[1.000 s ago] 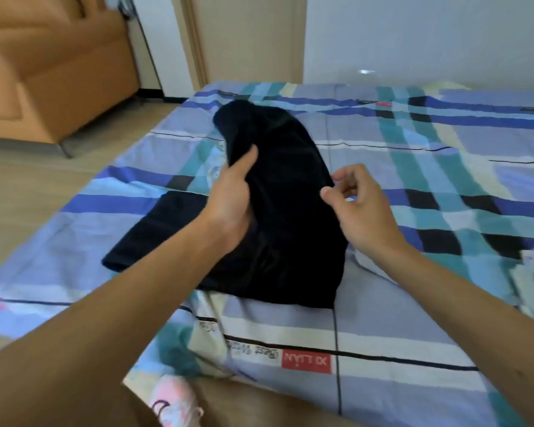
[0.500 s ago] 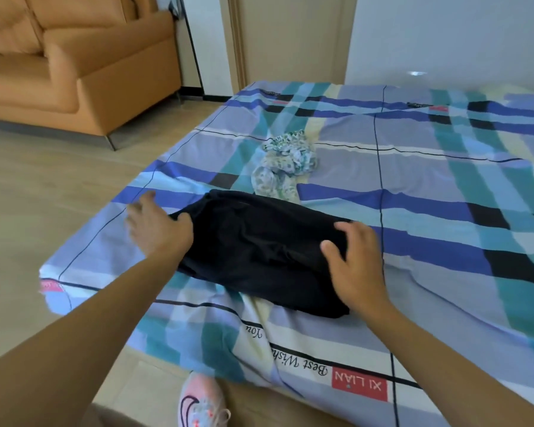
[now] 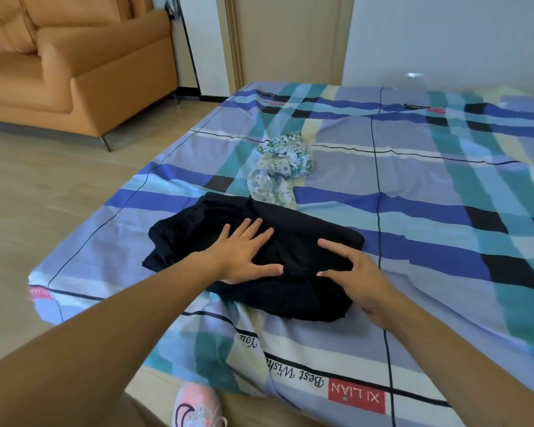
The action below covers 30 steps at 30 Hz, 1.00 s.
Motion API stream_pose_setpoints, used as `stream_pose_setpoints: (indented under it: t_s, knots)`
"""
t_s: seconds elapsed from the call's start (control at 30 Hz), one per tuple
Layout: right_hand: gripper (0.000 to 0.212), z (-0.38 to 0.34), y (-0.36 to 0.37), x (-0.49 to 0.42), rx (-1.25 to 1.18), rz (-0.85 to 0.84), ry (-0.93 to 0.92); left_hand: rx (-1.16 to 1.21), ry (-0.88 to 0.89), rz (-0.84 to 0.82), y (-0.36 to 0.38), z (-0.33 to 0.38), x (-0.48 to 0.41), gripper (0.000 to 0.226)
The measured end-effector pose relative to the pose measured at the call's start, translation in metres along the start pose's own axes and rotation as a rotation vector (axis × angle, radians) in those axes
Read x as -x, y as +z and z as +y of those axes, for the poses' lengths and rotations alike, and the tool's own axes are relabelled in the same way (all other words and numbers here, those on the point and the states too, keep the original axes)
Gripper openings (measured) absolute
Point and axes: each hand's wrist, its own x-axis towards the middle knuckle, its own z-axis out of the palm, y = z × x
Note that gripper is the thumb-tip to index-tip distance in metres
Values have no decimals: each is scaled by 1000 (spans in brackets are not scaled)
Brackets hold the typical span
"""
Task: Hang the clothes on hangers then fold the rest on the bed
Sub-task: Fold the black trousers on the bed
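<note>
At the near corner of a plaid-covered bed, with an orange sofa [image 3: 74, 72] off to the left, a person in a pink shoe [image 3: 198, 405] works through the laundry. The left hand [image 3: 244, 255] lies palm down, fingers straight and spread, pressing on the black garment [image 3: 305, 238] and gripping nothing. Just beyond, touching the dark bundle's far edge, a crumpled floral garment [image 3: 281, 167] lies unfolded. The right hand [image 3: 359, 274] rests on the bundle's right end, thumb and forefinger splayed loosely over the cloth, pinching nothing that can be seen. The bed [image 3: 460, 217] stretches away to the right. The fold looks rough, its left end rumpled. A clean finish would likely mean sweeping both palms outward from the middle to push out creases, then squaring the edges before turning to the floral piece
</note>
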Motion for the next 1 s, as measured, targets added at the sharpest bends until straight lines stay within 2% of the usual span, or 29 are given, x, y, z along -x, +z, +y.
stream_pose_setpoints:
  t_s: [0.07, 0.17, 0.23, 0.3, 0.37, 0.4, 0.5, 0.57, 0.6, 0.63, 0.67, 0.77, 0.83, 0.9, 0.93, 1.0]
  knots:
    - [58, -12, -20, 5, 15, 13, -13, 38, -11, 6, -3, 15, 4, 97]
    - [60, -34, -80, 27, 126, 27, -64, 105, 29, 64, -4, 52, 11, 87]
    - [64, -43, -135, 50, 175, 12, -40, 64, 106, 121, 1, 78, 15, 84]
    - [74, -45, -183, 77, 232, 22, 64, -55, 190, 171, 10, 100, 14, 89]
    - [99, -32, -214, 94, 298, 55, 195, -145, 203, 138, 20, 115, 12, 99]
    - [107, -22, -222, 97, 327, 72, 257, -169, 192, 94, 25, 121, 10, 102]
    - [94, -3, -219, 101, 386, 76, 359, -265, 160, 38, 30, 138, 12, 103]
    - [90, -9, -213, 97, 404, 131, 350, -279, 228, 167, 28, 144, 15, 103]
    - [90, -17, -210, 93, 429, 158, 329, -247, 327, 244, 26, 149, 17, 102]
    - [92, -28, -205, 89, 460, 173, 305, -195, 462, 265, 25, 154, 20, 99]
    - [96, -41, -198, 86, 503, 174, 279, -129, 574, 201, 22, 161, 24, 94]
    - [103, -86, -169, 81, 671, 118, 197, 167, 645, -224, 9, 180, 31, 75]
    - [101, -115, -143, 75, 762, 70, 126, 481, 544, -220, -11, 180, 30, 50]
    - [102, -136, -115, 65, 796, 30, 26, 901, 325, -139, -34, 166, 25, 32]
    - [102, -143, -102, 61, 775, -2, -27, 1111, 192, -123, -45, 155, 23, 32]
    - [99, -146, -78, 55, 585, -121, -69, 1455, 3, -125, -59, 127, 21, 49]
